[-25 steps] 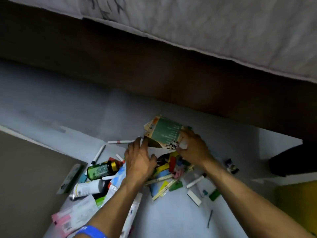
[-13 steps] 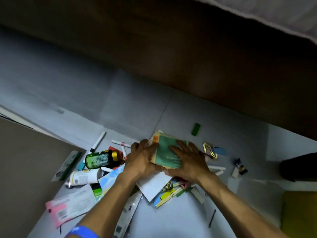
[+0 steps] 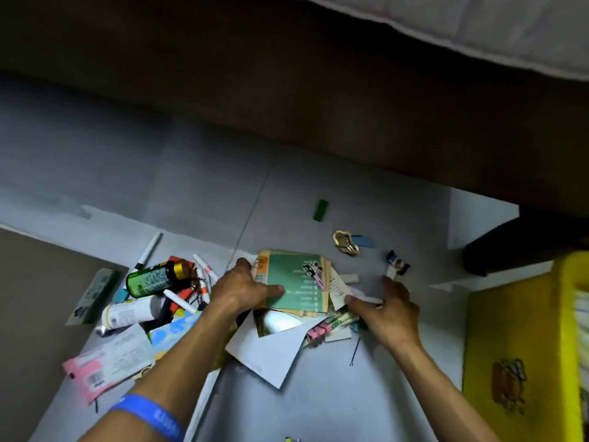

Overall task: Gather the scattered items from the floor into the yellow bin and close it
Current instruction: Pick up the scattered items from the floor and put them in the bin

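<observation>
The left hand lay on the left edge of a green-covered booklet at the middle of the pile on the grey floor, its thumb pressed on the cover and its fingers curled round the edge, so that grip was grasping the booklet. The right hand reached in from the right and pinched a white paper slip between thumb and forefinger just beside the booklet's right edge. A small black-and-white clip sat on the booklet's cover. Below the booklet a white sheet and a glossy photo stuck out toward the camera, with pink clips beside them.

To the left lay a green bottle with a gold cap, a white tube, several white markers and a pink-and-white packet. A blue wristband circled the left forearm. Farther out on the floor, apart from the pile, were a small green piece, a gold clip and a blue tab.

The yellow bin stood at the right edge of the view, well apart from the pile, with a cartoon sticker on the yellow face turned to the camera; whether that face was lid or wall could not be told
</observation>
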`<state>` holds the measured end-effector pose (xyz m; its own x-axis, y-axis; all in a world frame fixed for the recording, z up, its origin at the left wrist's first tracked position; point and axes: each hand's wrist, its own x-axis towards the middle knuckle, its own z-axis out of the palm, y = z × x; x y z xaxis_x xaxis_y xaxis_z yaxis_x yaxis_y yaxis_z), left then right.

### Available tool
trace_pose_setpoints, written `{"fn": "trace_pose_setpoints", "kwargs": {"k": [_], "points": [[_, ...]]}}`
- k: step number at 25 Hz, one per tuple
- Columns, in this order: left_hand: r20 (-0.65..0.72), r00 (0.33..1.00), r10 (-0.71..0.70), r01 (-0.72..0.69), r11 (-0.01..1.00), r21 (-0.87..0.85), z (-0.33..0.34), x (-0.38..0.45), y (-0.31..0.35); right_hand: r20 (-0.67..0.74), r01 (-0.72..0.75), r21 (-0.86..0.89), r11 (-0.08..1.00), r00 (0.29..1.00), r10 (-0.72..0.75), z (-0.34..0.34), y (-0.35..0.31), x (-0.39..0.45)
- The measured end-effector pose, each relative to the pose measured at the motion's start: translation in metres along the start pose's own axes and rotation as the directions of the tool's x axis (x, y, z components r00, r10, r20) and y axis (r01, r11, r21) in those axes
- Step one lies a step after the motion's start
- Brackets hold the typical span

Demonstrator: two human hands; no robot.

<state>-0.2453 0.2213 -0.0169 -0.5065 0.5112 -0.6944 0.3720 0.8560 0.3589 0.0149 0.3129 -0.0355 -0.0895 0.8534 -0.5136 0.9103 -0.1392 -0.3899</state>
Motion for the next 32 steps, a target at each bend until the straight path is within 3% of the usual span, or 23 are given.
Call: {"fn": "trace_pose_setpoints", "kwargs": {"k": [2,4,6,8,10,16,20,26,32], "points": [[0.025,1.000,-0.010,0.013,0.990,-0.139,0.021,-0.006,0.006,0.060,-0.024,0.343,0.939,0.998,0.004,0.015,-0.013,-0.005],[0.048,0.999,0.000,0.018,0.935,-0.355,0.038,-0.012,0.010,0.133,-0.051,0.678,0.733,0.990,-0.054,0.034,-0.034,-0.015],[0.099,0.995,-0.001,0.059,0.806,-0.589,0.046,-0.021,0.012,0.213,-0.169,0.824,0.541,0.977,-0.020,0.050,-0.047,-0.022],[0.157,0.988,-0.002,0.116,0.683,-0.721,0.051,-0.030,0.008,0.242,-0.245,0.864,0.440,0.968,0.065,0.058,-0.051,-0.026],[0.190,0.982,-0.006,0.151,0.635,-0.757,0.058,-0.040,0.001,0.211,-0.230,0.881,0.414,0.973,0.091,0.063,-0.046,-0.027],[0.148,0.987,0.062,0.083,0.588,-0.805,0.061,-0.064,-0.008,0.152,-0.147,0.942,0.301,0.988,0.006,0.055,-0.032,-0.043],[0.101,0.986,0.130,0.009,0.570,-0.821,0.058,-0.104,0.002,0.075,-0.058,0.942,0.332,0.996,-0.039,0.025,-0.025,-0.068],[0.008,0.972,0.233,-0.127,0.559,-0.820,0.039,-0.214,0.058,-0.041,0.064,0.964,0.259,0.995,-0.094,-0.079,-0.011,-0.137],[0.063,0.905,0.420,-0.186,0.526,-0.830,0.080,-0.316,0.161,-0.194,0.195,0.953,0.231,0.981,-0.030,-0.217,0.069,-0.181]]}}
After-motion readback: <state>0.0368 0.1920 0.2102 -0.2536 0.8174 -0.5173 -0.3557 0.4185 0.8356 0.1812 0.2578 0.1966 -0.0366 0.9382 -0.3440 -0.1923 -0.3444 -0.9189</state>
